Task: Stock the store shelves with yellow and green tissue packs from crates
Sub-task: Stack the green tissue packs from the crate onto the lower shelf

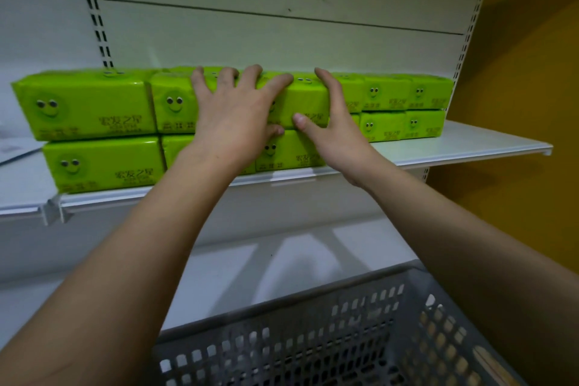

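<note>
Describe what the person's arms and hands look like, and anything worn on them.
Both forearms are bare all the way to the frame's edge: no sleeves show. The left hand and right hand wear no gloves, and no rings, watch or bracelets are visible on the fingers or wrists. The fingernails look short and unpainted.

Left hand (233,113) spread flat, right hand (332,125) apparently likewise.

A white shelf (470,147) carries green tissue packs (94,163) stacked two high.
</note>
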